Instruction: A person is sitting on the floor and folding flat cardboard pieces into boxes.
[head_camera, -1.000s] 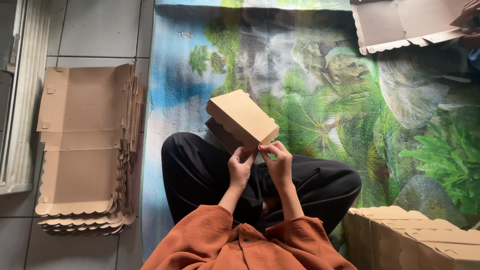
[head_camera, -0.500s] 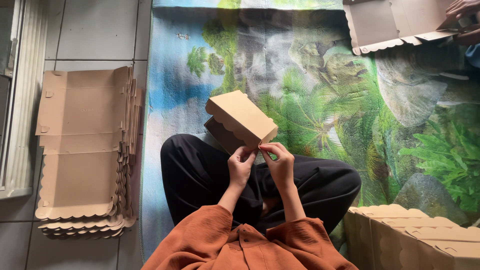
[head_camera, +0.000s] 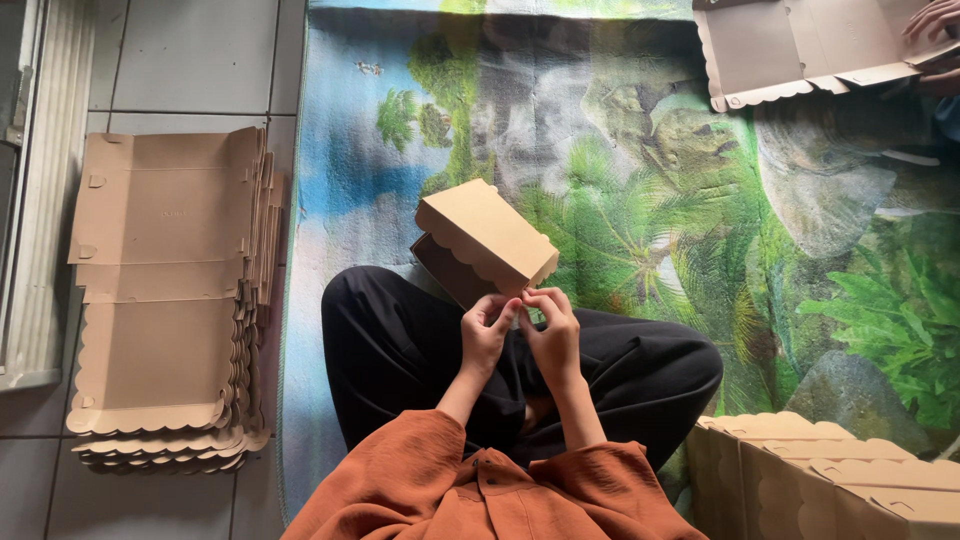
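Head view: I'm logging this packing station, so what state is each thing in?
Brown cardboard box with scalloped edge: folded up, lid nearly shut, held at its near corner.
Left hand: pinching the box corner.
Right hand: pinching the same corner.
Stack of flat brown cardboard blanks: unfolded, piled on the floor.
Folded brown boxes at lower right: assembled, grouped together.
Cardboard blank at top right: partly folded, under another person's hand.

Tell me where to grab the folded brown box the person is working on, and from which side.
Grip the folded box across its two long side walls, coming from above. Its flat closed lid tilts up toward the camera and is unobstructed, while the left hand and right hand crowd the near corner, so approach from the far end.
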